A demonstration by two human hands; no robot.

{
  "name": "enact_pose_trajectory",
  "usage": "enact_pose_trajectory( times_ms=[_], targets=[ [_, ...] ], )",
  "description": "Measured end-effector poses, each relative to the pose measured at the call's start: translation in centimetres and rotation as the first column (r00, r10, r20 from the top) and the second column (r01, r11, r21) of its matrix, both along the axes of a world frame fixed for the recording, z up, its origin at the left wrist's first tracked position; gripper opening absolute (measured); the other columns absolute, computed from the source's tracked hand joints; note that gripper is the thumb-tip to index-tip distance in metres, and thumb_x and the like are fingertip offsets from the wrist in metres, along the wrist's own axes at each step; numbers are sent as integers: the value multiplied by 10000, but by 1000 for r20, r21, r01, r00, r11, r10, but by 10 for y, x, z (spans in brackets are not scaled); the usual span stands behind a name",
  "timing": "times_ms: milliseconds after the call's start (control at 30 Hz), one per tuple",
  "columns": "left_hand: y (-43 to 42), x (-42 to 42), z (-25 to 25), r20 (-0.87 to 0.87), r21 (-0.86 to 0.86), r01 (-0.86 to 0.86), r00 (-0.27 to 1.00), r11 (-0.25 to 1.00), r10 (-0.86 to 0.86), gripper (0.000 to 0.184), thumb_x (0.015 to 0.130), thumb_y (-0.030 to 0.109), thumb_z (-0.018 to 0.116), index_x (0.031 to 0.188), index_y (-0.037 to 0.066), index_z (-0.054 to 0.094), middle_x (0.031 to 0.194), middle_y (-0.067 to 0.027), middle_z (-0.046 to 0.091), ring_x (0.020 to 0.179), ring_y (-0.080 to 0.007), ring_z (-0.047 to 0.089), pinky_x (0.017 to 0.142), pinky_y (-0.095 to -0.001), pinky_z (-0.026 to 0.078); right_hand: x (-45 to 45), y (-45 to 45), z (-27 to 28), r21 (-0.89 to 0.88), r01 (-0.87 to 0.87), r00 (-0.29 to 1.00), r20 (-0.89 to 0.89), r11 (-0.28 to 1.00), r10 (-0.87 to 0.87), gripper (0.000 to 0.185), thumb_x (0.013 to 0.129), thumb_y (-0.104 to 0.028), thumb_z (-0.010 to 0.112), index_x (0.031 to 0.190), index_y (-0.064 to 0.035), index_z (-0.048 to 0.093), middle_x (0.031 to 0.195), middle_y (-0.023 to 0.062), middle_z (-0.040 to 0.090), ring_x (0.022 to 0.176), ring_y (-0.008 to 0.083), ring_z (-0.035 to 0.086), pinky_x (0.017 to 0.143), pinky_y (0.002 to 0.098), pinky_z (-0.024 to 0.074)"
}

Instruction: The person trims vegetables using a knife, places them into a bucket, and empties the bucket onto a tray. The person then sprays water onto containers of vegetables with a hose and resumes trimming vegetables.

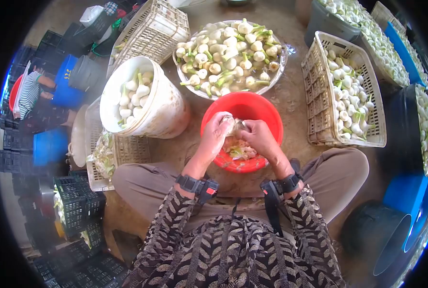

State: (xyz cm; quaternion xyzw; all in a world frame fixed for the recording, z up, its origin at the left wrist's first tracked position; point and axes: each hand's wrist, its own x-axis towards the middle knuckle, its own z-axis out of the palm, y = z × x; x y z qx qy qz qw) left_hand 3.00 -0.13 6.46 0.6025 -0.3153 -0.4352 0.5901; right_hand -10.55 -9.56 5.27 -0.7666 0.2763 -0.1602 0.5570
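Over a red basin between the knees, my left hand is closed around a whitish garlic bulb. My right hand is closed against the bulb's right side, thumb and fingers pinched together. Something small and dark shows at its fingertips, too small to name. Loose skins and trimmings lie in the bottom of the basin. Just beyond it stands a wide round tub heaped with garlic bulbs on short green stems, with water among them.
A white bucket of peeled bulbs tilts at the left, beside a crate holding skins. To the right is a beige crate of cleaned garlic. Dark tubs line the right edge. Another person's striped sleeve shows far left.
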Motion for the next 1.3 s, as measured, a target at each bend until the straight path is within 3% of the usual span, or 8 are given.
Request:
enact_pose_trajectory(
  times_ms=[267,433,567,633,733,867,1067,1300],
  targets=[
    [7,1,-4,-117,-265,114,982,958,-149,350,879,224,554,1139,-9,538,997,-24,574,912,-75,525,829,-231,427,3,1,-28,73,216,967,122,974,-224,87,782,-74,568,797,6,596,677,186,581,591,281,573,584,376,446],
    [4,7,4,38,163,208,975,964,-217,323,806,55,555,1125,6,542,994,-39,568,913,-121,554,821,-252,452,-4,5,9,-395,168,986,83,903,-147,57,822,-28,543,853,12,569,722,224,553,651,380,541,584,353,443],
    [4,3,2,319,70,153,933,986,-168,364,772,7,551,1136,16,527,997,-55,571,892,-138,564,818,-261,458,4,5,-23,-276,298,953,146,914,-267,69,838,-62,557,846,4,573,672,140,580,573,266,555,542,323,428],
    [3,-9,-4,335,-148,7,941,989,43,367,759,17,573,1122,7,513,1002,-72,570,894,-143,565,813,-269,460,9,0,-29,427,274,889,229,862,-396,159,863,-172,572,861,-13,587,716,37,603,610,162,572,551,337,445],
    [-1,-10,-14,277,-225,-83,950,971,146,355,756,30,588,1097,-14,498,1007,-75,570,896,-154,573,814,-265,463,-5,-5,9,548,129,975,83,826,-207,177,862,-157,595,894,16,588,752,-20,560,668,65,507,575,264,435],
    [-1,-12,-21,134,-158,-80,986,984,101,337,762,33,588,1086,-19,508,1031,-85,569,943,-169,568,846,-285,461,5,2,-13,280,68,959,245,958,-140,163,838,-104,617,948,11,581,788,-14,575,688,48,498,605,231,435],
    [-4,-14,-20,-658,-294,-194,751,936,-51,317,871,144,548,1147,-7,510,1062,-85,587,948,-161,580,850,-298,477,4,8,-2,766,-4,781,404,642,-476,188,863,-37,561,1046,3,578,880,12,623,755,58,573,659,217,479],
    [7,10,-26,-519,-62,168,837,984,-175,380,828,218,608,1136,6,543,998,-49,599,861,-127,578,716,-265,488,4,5,-7,635,121,816,374,763,-440,232,839,15,558,1068,-10,582,914,21,639,797,81,594,697,225,491]
  ],
)
